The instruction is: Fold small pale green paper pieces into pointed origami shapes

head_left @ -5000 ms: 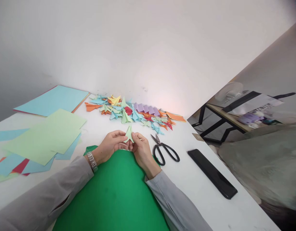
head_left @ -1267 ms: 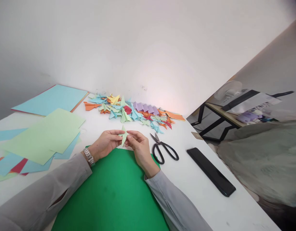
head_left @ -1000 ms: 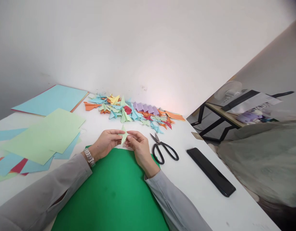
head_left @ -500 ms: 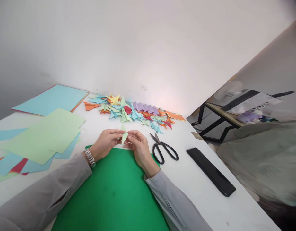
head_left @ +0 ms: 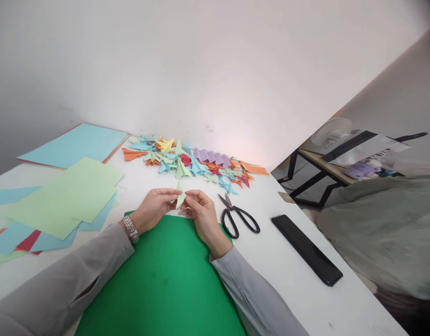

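Note:
Between my two hands is a small light-green folded paper piece (head_left: pixel 180 199), a pointed shape like those piled behind it. My left hand (head_left: pixel 156 208), with a metal-band watch at the wrist, pinches its left side. On the other side, the thumb and fingers of my right hand (head_left: pixel 204 215) close on it. The piece is held just beyond the far edge of a green sheet (head_left: pixel 159 280), and its underside is hidden by my fingers. Right of my right hand lie black-handled scissors (head_left: pixel 233 215), blades slightly apart.
Colourful folded paper shapes (head_left: pixel 187 163) are heaped along the wall. Loose green, blue and red sheets (head_left: pixel 68 196) overlap at left, before a blue-topped paper stack (head_left: pixel 78 144). A long black case (head_left: pixel 306 249) lies near the table's right edge. A person in a grey-green top (head_left: pixel 386 228) is beyond it.
The folded paper has shifted very slightly between my fingers, its upper tip now a little lower. Both hands stay in nearly the same place.

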